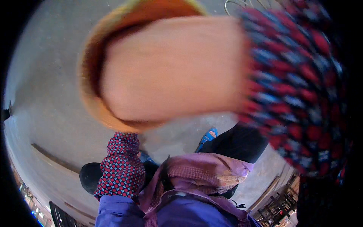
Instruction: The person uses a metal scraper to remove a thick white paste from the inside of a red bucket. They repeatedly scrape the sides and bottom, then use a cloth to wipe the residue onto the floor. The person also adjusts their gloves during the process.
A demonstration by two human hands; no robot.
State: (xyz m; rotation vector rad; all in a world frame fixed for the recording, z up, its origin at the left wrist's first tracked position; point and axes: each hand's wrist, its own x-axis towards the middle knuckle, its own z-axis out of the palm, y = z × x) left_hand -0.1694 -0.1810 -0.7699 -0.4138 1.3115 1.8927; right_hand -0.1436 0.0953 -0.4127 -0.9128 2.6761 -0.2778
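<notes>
My right hand [170,68] is very close to the camera and fills the upper middle as a blurred, skin-coloured shape. Its sleeve [298,83], patterned in red and blue, comes in from the right. Behind the hand is a round orange-yellow object [90,64] with a curved rim, like a bowl or basket, also blurred. Whether the fingers grip it is unclear. My left arm's sleeve [121,166], in the same pattern, rises from the lower left and ends under the orange rim. The left hand itself is hidden there.
Below are a pink-purple scarf [204,174], a blue garment [117,212], black trousers [242,142] and a blue sandal [208,137] on a grey concrete floor [45,94]. A wooden strip [53,159] lies on the floor at left. Thin wire loops [242,3] show at the top.
</notes>
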